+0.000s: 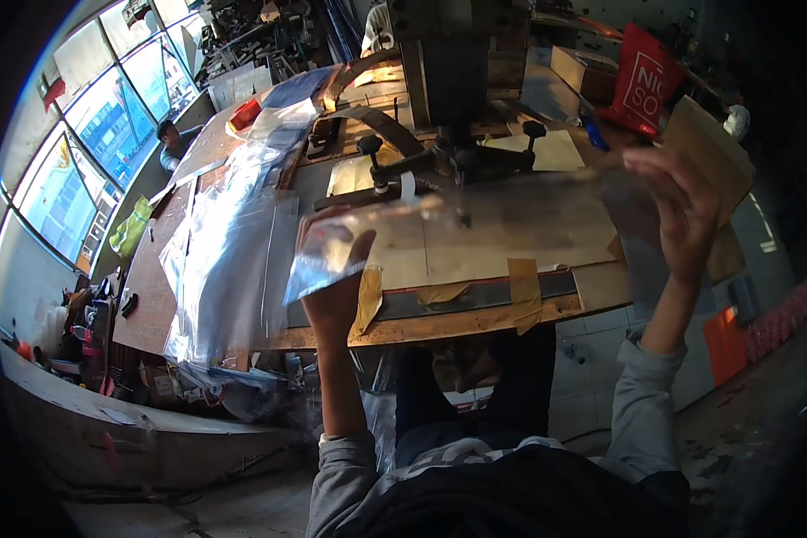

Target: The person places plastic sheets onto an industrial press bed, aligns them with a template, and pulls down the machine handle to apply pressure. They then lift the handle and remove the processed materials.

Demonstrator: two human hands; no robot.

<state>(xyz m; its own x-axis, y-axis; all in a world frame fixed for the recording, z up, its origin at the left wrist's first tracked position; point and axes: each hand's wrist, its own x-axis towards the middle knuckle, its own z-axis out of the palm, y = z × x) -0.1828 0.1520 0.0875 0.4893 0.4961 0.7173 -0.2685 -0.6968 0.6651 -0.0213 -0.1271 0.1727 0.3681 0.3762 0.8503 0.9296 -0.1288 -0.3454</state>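
A clear plastic sheet (520, 204) is stretched between my two hands, raised above the work board and partly smeared by motion. My left hand (334, 291) grips its left end, with the thumb in view and the other fingers partly seen through the plastic. My right hand (686, 202) is closed at the sheet's right end, fingertips bent together at its far corner. Below lies a cream-coloured board (475, 255) with strips of brown tape (524, 291) along its near edge. Just beyond the sheet stands a dark machine head (457, 72) with a black-knobbed clamp (498, 160) under it.
Left of the board, a pile of clear plastic sheets (229, 242) covers part of the brown table (143, 309). At the back right are a red bag (638, 81) and a cardboard box (583, 73). Another person (175, 143) is by the windows.
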